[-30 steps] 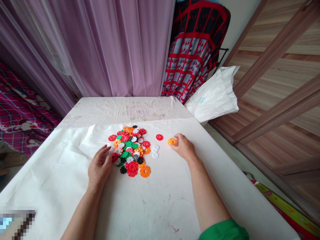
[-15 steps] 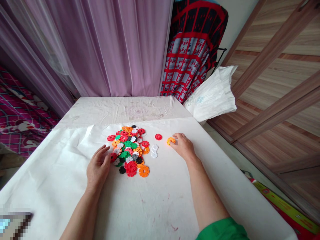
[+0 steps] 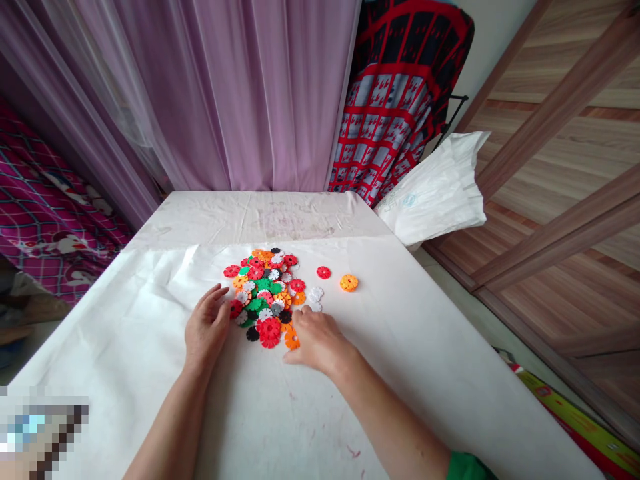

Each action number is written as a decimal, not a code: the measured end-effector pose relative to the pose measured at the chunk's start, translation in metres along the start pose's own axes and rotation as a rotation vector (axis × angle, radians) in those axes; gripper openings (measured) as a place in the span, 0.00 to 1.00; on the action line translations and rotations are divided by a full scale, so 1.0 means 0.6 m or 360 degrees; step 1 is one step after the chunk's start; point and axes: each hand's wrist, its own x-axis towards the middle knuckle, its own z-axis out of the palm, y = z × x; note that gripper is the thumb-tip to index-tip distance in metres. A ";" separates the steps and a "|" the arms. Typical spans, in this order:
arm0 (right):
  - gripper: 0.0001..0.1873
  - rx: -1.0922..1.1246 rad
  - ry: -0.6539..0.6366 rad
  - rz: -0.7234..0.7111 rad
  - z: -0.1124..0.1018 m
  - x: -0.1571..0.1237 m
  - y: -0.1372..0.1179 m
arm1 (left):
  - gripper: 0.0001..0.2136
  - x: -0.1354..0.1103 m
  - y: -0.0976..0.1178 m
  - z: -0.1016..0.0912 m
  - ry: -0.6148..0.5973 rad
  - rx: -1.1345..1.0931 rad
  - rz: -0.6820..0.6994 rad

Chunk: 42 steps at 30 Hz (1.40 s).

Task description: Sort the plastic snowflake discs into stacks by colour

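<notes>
A heap of notched plastic discs [image 3: 263,285] in red, green, orange, white and black lies on the white-covered table. At its left edge my left hand [image 3: 207,327] rests with loosely bent fingers apart, beside a red disc [image 3: 235,309]. My right hand [image 3: 320,340] is over the heap's lower right edge, thumb and fingers spread around an orange disc [image 3: 292,339]; its fingertips are partly hidden. Away from the heap, to the right, lie a stacked orange disc pile [image 3: 349,283] and a single red disc [image 3: 324,273]. White discs [image 3: 316,294] lie just above my right hand, partly covered.
A white bag [image 3: 435,193] hangs past the table's far right corner. Purple curtains [image 3: 260,100] and a red patterned cloth [image 3: 385,113] stand behind the table [image 3: 150,320]. A blurred-out object [image 3: 40,430] is at the lower left.
My right hand has let go of the orange discs at the right and moved left and nearer to the heap's lower edge. My left hand stays at the heap's left side.
</notes>
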 end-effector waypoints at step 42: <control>0.08 0.0244 0.0798 0.0376 -0.037 0.003 0.241 | 0.16 0.001 0.003 -0.003 -0.0004 0.0068 -0.0055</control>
